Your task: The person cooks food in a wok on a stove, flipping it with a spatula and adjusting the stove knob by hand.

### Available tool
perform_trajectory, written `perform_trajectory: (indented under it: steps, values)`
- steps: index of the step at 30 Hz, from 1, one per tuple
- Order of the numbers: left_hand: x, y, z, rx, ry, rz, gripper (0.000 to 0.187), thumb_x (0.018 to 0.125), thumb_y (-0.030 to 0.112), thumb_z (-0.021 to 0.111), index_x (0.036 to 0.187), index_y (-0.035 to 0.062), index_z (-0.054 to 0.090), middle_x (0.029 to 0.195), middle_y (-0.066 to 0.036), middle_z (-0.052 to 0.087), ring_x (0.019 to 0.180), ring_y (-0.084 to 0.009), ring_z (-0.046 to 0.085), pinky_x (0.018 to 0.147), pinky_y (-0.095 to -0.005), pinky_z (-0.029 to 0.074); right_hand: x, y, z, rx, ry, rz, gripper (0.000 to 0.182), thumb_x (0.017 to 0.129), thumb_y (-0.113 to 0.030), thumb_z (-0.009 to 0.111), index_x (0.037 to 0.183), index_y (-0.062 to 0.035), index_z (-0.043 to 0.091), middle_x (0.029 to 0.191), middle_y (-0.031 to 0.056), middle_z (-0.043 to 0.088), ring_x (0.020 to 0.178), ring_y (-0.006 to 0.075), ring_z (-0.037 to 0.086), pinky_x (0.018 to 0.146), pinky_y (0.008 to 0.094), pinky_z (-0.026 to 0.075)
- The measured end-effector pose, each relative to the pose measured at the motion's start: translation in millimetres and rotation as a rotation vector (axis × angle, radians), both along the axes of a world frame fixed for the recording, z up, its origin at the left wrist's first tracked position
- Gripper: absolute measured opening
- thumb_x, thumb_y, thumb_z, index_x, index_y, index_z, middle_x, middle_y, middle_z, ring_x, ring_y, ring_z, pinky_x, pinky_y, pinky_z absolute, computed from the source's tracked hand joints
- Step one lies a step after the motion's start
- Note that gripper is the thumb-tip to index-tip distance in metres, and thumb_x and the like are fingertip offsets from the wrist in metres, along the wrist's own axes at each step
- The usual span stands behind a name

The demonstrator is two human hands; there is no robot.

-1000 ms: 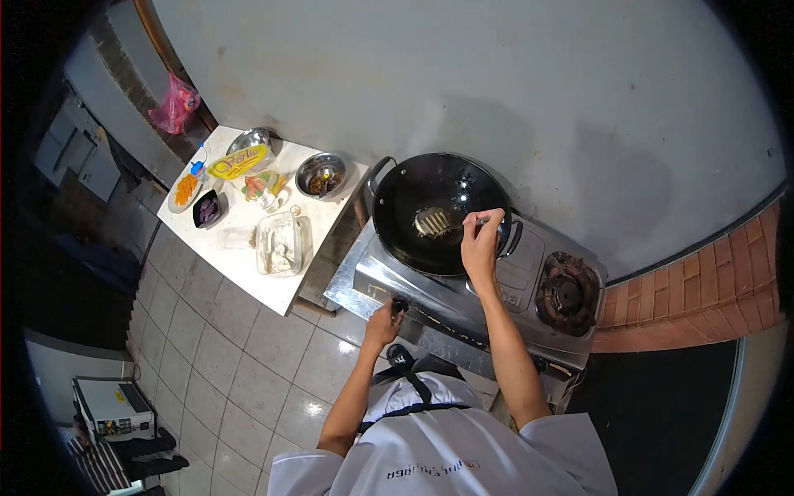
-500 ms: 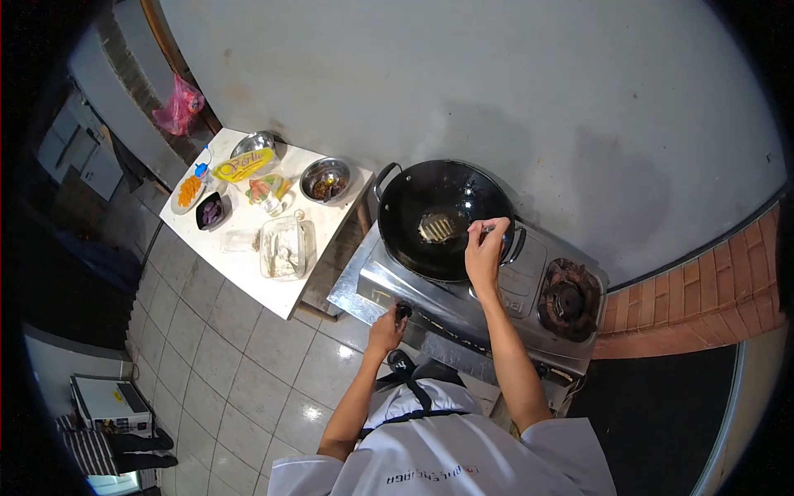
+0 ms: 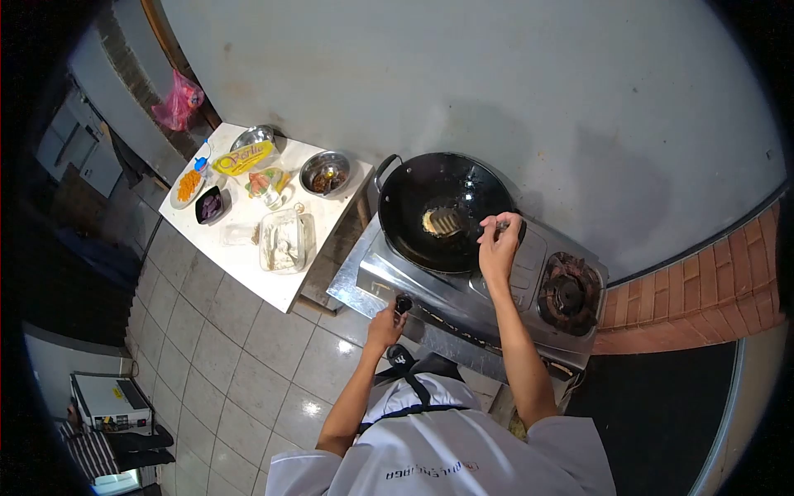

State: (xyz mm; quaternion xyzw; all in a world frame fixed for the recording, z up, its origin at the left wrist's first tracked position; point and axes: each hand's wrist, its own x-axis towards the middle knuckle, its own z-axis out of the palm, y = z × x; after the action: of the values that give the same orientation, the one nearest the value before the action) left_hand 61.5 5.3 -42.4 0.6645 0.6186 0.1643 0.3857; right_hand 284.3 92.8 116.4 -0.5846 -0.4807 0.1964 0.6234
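A slotted spatula (image 3: 448,221) rests low inside the black wok (image 3: 413,186), over a small patch of pale yellowish food (image 3: 428,223). My right hand (image 3: 498,252) grips its handle above the wok's right rim, fingers closed. The wok stands on the left burner of a steel gas stove (image 3: 463,302). At the stove's front, my left hand (image 3: 385,326) has its fingers closed on a black control knob (image 3: 404,303).
Left of the stove, a white table (image 3: 240,260) bears a metal bowl (image 3: 325,173), a plate of orange pieces (image 3: 188,187), a black bowl (image 3: 210,204), a yellow packet (image 3: 243,158) and a clear container (image 3: 282,241). A second burner (image 3: 569,296) is at right. A person (image 3: 91,446) stands far left.
My right hand and the spatula have moved slightly right across the wok. My left hand stays at the knob. The whole view has shifted a little.
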Motion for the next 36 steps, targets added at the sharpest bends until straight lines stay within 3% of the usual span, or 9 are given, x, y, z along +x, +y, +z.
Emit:
perform_trajectory:
  steps: [6, 8, 10, 13, 15, 22, 24, 32, 36]
  values:
    - [1, -4, -2, 0.003, -0.003, 0.027, 0.033, 0.085, 0.029, 0.059, 0.105, 0.0045, 0.051, 0.079, -0.016, 0.066, 0.079, -0.0359, 0.063, 0.068, -0.0458, 0.049, -7, -7, -6, -0.092, -0.003, 0.032, 0.008, 0.092, -0.004, 0.047, 0.092, -0.0024, 0.039, 0.081, 0.0087, 0.058, 0.058, 0.0112, 0.052, 0.055, 0.0236, 0.042]
    - [1, -6, -2, -0.014, -0.024, 0.025, 0.032, 0.085, 0.029, 0.058, 0.104, 0.0041, 0.051, 0.080, -0.016, 0.066, 0.079, -0.0359, 0.063, 0.068, -0.0456, 0.049, -4, -2, -20, 0.054, -0.216, -0.026, 0.008, 0.092, -0.003, 0.047, 0.092, -0.0022, 0.039, 0.081, 0.0089, 0.057, 0.065, 0.0129, 0.053, 0.061, 0.0252, 0.041]
    - [1, -8, 2, -0.029, -0.048, 0.032, 0.031, 0.085, 0.029, 0.058, 0.102, 0.0038, 0.051, 0.080, -0.017, 0.065, 0.079, -0.0359, 0.063, 0.068, -0.0454, 0.049, -7, -4, -21, 0.055, -0.185, -0.032, 0.008, 0.092, -0.003, 0.047, 0.092, -0.0017, 0.038, 0.080, 0.0091, 0.056, 0.068, 0.0137, 0.052, 0.063, 0.0262, 0.041]
    - [0, -9, 6, -0.041, -0.051, -0.007, 0.045, 0.085, 0.034, 0.058, 0.109, -0.0039, 0.051, 0.080, -0.024, 0.064, 0.079, -0.0362, 0.064, 0.070, -0.0431, 0.050, -10, -3, -23, 0.090, -0.179, -0.040, 0.008, 0.091, -0.002, 0.046, 0.091, -0.0007, 0.038, 0.079, 0.0096, 0.055, 0.070, 0.0146, 0.051, 0.066, 0.0279, 0.041]
    - [2, -11, 3, -0.011, -0.074, 0.024, 0.031, 0.086, 0.029, 0.057, 0.101, 0.0021, 0.053, 0.081, -0.018, 0.065, 0.080, -0.0368, 0.063, 0.069, -0.0449, 0.049, -10, -3, -23, 0.116, -0.204, -0.054, 0.008, 0.091, -0.002, 0.046, 0.091, -0.0002, 0.038, 0.080, 0.0101, 0.054, 0.070, 0.0147, 0.050, 0.066, 0.0286, 0.041]
    - [3, -12, -2, -0.031, -0.069, -0.010, 0.043, 0.086, 0.034, 0.058, 0.107, -0.0032, 0.051, 0.086, -0.022, 0.065, 0.081, -0.0369, 0.064, 0.071, -0.0434, 0.050, -11, -5, -17, 0.056, -0.155, -0.022, 0.008, 0.092, -0.002, 0.045, 0.091, -0.0005, 0.037, 0.081, 0.0109, 0.053, 0.073, 0.0168, 0.051, 0.067, 0.0285, 0.041]
    - [5, -16, -2, 0.022, -0.092, 0.043, 0.031, 0.085, 0.030, 0.057, 0.101, 0.0034, 0.054, 0.082, -0.017, 0.065, 0.080, -0.0352, 0.063, 0.068, -0.0437, 0.049, -11, -6, -17, 0.067, -0.144, -0.005, 0.008, 0.092, -0.002, 0.045, 0.091, -0.0007, 0.037, 0.081, 0.0109, 0.053, 0.073, 0.0172, 0.051, 0.067, 0.0286, 0.042]
    - [4, -23, -8, 0.009, -0.084, 0.072, 0.028, 0.086, 0.030, 0.057, 0.099, 0.0055, 0.055, 0.080, -0.015, 0.065, 0.078, -0.0343, 0.063, 0.068, -0.0431, 0.048, -9, -6, -14, 0.022, -0.145, 0.048, 0.010, 0.092, -0.003, 0.044, 0.095, 0.0001, 0.034, 0.083, 0.0154, 0.053, 0.075, 0.0231, 0.055, 0.069, 0.0342, 0.043]
    - [2, -29, -7, -0.032, -0.079, 0.085, 0.027, 0.085, 0.030, 0.058, 0.098, 0.0063, 0.056, 0.081, -0.015, 0.066, 0.080, -0.0326, 0.064, 0.069, -0.0418, 0.049, -10, -11, -16, 0.039, -0.193, 0.011, 0.010, 0.093, -0.004, 0.044, 0.094, 0.0003, 0.035, 0.083, 0.0144, 0.054, 0.071, 0.0218, 0.055, 0.066, 0.0333, 0.043]
